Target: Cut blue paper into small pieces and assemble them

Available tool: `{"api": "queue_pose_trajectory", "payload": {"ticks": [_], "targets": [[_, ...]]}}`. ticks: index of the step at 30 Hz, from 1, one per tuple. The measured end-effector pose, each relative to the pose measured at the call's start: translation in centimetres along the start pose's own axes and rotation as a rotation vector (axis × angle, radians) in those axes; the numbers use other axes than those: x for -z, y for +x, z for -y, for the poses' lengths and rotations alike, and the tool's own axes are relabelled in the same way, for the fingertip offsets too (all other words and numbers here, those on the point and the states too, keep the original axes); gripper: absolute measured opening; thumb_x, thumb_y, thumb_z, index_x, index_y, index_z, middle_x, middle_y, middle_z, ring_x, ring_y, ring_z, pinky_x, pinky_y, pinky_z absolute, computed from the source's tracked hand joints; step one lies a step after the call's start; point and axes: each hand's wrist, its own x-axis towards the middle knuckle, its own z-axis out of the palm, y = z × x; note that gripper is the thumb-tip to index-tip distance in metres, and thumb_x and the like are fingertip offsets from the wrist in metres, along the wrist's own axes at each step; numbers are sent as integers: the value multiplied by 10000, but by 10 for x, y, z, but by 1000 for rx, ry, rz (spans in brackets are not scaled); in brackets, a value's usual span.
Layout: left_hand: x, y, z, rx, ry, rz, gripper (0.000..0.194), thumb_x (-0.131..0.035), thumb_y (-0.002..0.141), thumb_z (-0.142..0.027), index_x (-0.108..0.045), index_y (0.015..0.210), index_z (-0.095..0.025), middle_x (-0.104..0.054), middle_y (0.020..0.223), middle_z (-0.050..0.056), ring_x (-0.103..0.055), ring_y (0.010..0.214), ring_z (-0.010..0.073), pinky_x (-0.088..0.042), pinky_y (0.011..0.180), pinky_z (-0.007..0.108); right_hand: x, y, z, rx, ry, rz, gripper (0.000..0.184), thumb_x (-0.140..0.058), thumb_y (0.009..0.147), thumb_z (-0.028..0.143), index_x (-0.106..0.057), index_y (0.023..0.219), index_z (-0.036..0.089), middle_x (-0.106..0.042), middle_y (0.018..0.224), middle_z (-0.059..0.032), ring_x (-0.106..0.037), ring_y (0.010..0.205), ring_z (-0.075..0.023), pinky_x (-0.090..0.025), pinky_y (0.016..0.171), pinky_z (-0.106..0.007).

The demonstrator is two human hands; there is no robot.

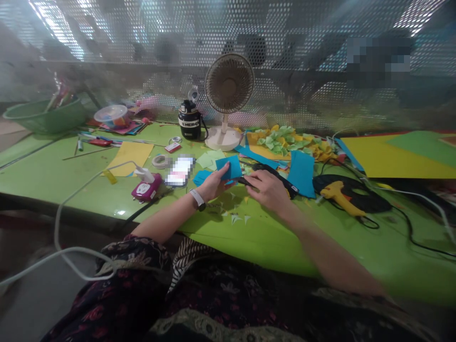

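My left hand (213,184) was pinching a small square of blue paper (228,167) between thumb and fingers, holding it just above the green table (85,190), while my right hand (268,191) was closed around black-handled scissors (276,176), their dark blades (245,181) pointing toward the paper's lower edge. With the blades that near, one careless snip could have nicked my left fingers, and a loose pinch could have let the paper slip and spoiled the cut. Pale paper trimmings (235,218) lay under my hands, light enough for the desk fan (228,83) to scatter them. The yellow glue gun (340,197) sat to my right, its black cord looping across the table, where an elbow could have snagged it and dragged it. Farther left, a green plastic basket (42,116) held some long, colourful items I could not make out, and a clear round tub (112,116) held something colourful too, though its contents were unclear.
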Motion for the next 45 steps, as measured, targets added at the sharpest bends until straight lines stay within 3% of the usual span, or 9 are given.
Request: {"api": "queue_pose_trajectory", "payload": {"ticks": [19, 24, 31, 34, 37, 41, 43, 45], "targets": [[-1, 3, 7, 24, -47, -19, 407, -777, 784, -521, -721, 1012, -189, -752, 1070, 73, -678, 935, 203, -474, 845, 314, -2, 1, 6, 26, -15, 6, 266, -546, 929, 212, -741, 1108, 181, -708, 1004, -118, -635, 916, -257, -523, 791, -379], [0, 2, 7, 27, -35, 0, 423, -772, 785, -529, -722, 1028, -186, -758, 1049, 78, -683, 961, 210, -478, 873, 321, -1, 1, 7, -3, 41, 34, 276, -543, 930, 215, -740, 1119, 169, -712, 1034, -137, -638, 951, -274, -530, 799, -391], [2, 3, 7, 62, 12, -4, 415, -768, 780, -543, -721, 988, -188, -765, 980, 79, -707, 906, 218, -516, 790, 308, 1, 1, 1, 6, 117, 71, 290, -580, 899, 205, -757, 1128, 211, -712, 1024, -119, -654, 955, -271, -538, 787, -383], [4, 3, 0, 86, 23, -12, 402, -775, 780, -522, -714, 995, -188, -759, 978, 93, -713, 886, 239, -550, 773, 337, 1, 2, -2, 16, 152, 130, 288, -613, 871, 198, -767, 1114, 219, -713, 1011, -111, -660, 920, -260, -534, 752, -372], [5, 3, -11, -4, 16, -70, 315, -775, 813, -409, -696, 1026, -190, -748, 936, 66, -708, 819, 190, -576, 783, 328, 3, 2, 0, 18, 243, 279, 303, -635, 852, 196, -764, 1123, 235, -713, 1008, -88, -667, 877, -232, -526, 702, -336], [6, 5, -21, -58, 132, -224, 210, -785, 801, -322, -659, 830, -156, -700, 740, 42, -664, 619, 145, -506, 553, 247, 9, 3, 7, 21, 318, 503, 279, -628, 840, 201, -769, 1080, 228, -711, 952, -71, -674, 854, -217, -520, 699, -323], [8, 5, -21, -49, 289, -251, 255, -796, 784, -347, -637, 744, -151, -667, 646, 43, -605, 513, 128, -398, 451, 225, 11, 4, 9, -26, 360, 525, 254, -668, 830, 292, -764, 1047, 205, -722, 970, -87, -679, 866, -236, -523, 710, -345], [9, 4, -18, -78, 455, -207, 303, -809, 763, -370, -620, 674, -150, -632, 571, 33, -530, 438, 103, -338, 421, 223, 11, 6, 9, -173, 436, 436, 314, -679, 830, 433, -745, 1010, 184, -736, 973, -101, -680, 835, -243, -524, 703, -362]]}}
